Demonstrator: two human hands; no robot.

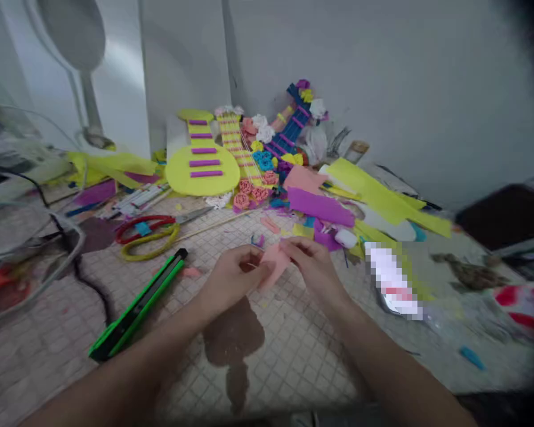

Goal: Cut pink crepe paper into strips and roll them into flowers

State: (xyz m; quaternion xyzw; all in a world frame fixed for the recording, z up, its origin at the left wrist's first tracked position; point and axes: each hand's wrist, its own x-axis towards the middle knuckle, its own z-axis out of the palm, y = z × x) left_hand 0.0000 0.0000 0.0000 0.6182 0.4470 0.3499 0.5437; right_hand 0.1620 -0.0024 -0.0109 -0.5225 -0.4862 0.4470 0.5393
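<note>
A small strip of pink paper (276,265) is stretched between my two hands above the tabletop. My left hand (238,273) pinches its left side, thumb lying across it. The upper right corner is gripped by the fingertips of my right hand (314,267). Below my left hand lies a brown, guitar-like flat shape (234,332), which may be a wet mark or a cutout. A green box cutter (137,308) rests left of my left hand. Behind it are scissors (153,234) with red and yellow handles.
A yellow paper guitar (202,169) leans at the back, beside a blue guitar shape (289,130) and crepe flowers (251,193). Purple paper (320,204) and yellow paper (374,193) lie right. Cables (80,273) cross the left side. A pixelated bright object (394,281) sits right.
</note>
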